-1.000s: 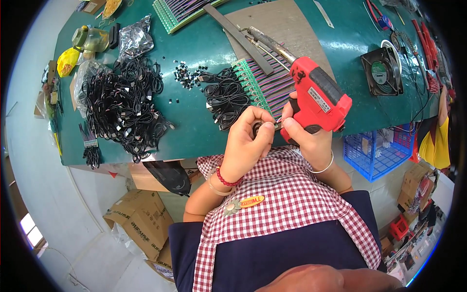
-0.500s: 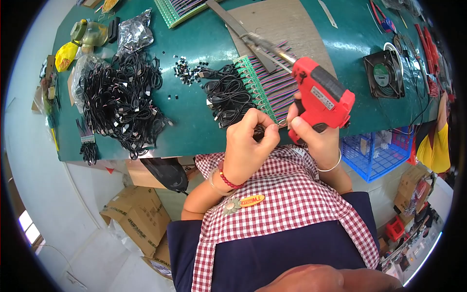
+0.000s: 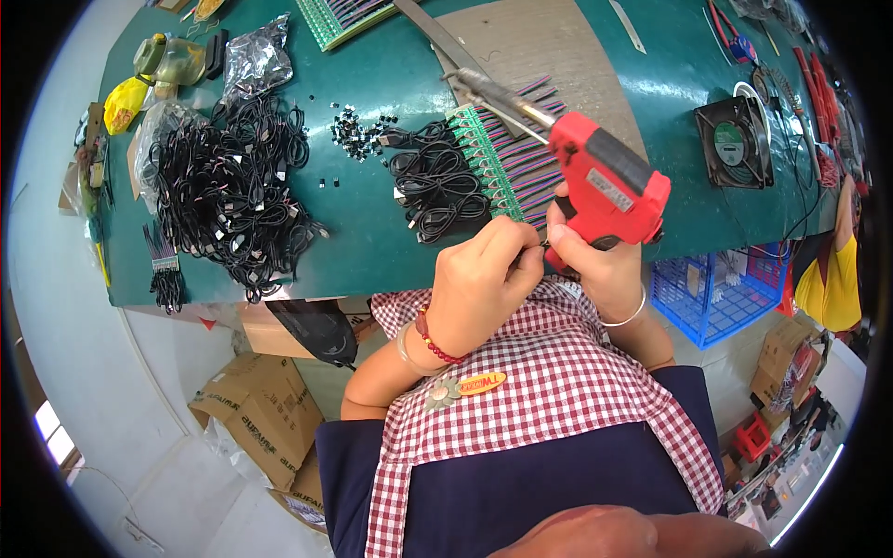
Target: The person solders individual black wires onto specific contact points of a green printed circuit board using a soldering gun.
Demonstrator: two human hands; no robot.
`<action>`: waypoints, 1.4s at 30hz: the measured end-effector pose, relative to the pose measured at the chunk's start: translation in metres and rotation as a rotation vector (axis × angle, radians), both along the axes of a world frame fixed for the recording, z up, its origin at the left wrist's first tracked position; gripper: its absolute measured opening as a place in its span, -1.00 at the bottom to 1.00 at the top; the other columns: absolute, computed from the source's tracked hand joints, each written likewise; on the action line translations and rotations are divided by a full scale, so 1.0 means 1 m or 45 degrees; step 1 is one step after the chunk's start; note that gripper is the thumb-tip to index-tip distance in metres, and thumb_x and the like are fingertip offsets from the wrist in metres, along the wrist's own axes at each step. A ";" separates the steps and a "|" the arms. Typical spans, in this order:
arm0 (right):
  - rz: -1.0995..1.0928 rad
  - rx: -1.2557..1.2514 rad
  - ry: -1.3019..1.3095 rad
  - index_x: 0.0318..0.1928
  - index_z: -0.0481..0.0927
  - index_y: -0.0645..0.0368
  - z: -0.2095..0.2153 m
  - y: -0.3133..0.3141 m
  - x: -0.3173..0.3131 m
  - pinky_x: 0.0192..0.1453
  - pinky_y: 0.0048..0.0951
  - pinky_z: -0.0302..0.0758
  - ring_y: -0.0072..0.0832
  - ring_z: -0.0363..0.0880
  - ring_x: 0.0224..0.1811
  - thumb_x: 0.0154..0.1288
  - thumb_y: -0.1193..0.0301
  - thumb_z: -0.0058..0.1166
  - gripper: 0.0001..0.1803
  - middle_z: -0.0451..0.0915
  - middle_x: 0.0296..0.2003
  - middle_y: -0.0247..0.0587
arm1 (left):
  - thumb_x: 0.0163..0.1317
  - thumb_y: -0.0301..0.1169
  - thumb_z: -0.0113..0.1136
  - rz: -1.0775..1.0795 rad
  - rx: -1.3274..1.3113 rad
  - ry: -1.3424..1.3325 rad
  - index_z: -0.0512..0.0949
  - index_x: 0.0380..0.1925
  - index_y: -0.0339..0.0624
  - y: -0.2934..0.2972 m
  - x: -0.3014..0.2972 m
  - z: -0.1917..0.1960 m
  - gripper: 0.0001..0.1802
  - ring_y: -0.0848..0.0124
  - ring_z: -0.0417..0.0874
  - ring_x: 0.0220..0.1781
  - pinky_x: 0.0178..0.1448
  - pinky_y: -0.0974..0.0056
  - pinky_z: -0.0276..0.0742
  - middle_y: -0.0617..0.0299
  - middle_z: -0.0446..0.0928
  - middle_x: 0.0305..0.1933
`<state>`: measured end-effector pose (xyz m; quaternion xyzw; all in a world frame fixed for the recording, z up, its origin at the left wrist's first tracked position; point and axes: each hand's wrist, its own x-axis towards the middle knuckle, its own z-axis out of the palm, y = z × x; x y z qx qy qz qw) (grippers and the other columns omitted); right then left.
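Observation:
In my right hand (image 3: 600, 274) is a red soldering gun (image 3: 605, 177) with a black back and a long metal barrel, slanting up and to the left. The fingers of my left hand (image 3: 484, 274) are pinched together close to my right thumb, and whatever lies between them is too small to make out. Just beyond both hands, a green circuit board strip (image 3: 488, 167) has rows of thin striped wires running off its right side. Coiled black USB cables (image 3: 437, 191) lie to the left of the strip.
A large heap of black cables (image 3: 228, 186) covers the table's left part, with small loose connectors (image 3: 358, 135) beside it. A metal bar (image 3: 442, 37) crosses a grey-brown board (image 3: 567, 56). At right stand a fan (image 3: 733, 141) and, below table level, a blue crate (image 3: 712, 293).
The soldering gun has shifted slightly left and down. My left hand has turned and moved closer to my right thumb, its fingers more tightly closed.

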<state>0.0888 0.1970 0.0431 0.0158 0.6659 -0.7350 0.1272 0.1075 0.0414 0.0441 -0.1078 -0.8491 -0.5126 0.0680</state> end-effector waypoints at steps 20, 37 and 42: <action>-0.163 -0.042 -0.006 0.10 0.34 0.35 -0.022 0.061 0.046 -0.43 -0.52 0.32 -0.59 0.31 -0.58 0.31 0.40 0.03 -0.58 0.38 -0.57 -0.28 | -0.13 -0.55 0.23 0.189 -0.600 0.115 0.52 -0.55 -0.25 -0.010 -0.016 -0.027 -0.90 0.30 0.54 -0.21 -0.37 0.30 0.55 0.18 0.48 -0.06; 0.033 0.031 -0.291 -0.04 0.53 0.25 -0.058 0.112 0.111 -0.25 -0.51 0.41 -0.64 0.45 -0.36 0.15 0.54 0.18 -0.68 0.53 -0.35 -0.38 | -0.13 -0.55 0.20 0.173 -0.705 0.034 0.50 -0.57 -0.32 -0.003 -0.017 -0.027 -0.91 0.28 0.54 -0.17 -0.31 0.28 0.59 0.14 0.46 -0.02; 0.045 0.082 -0.399 -0.09 0.55 0.23 -0.071 0.121 0.121 -0.19 -0.50 0.44 -0.62 0.49 -0.29 0.12 0.56 0.22 -0.70 0.57 -0.29 -0.37 | -0.13 -0.55 0.20 0.182 -0.710 0.025 0.49 -0.57 -0.34 -0.002 -0.016 -0.027 -0.90 0.28 0.53 -0.16 -0.31 0.28 0.59 0.15 0.45 -0.01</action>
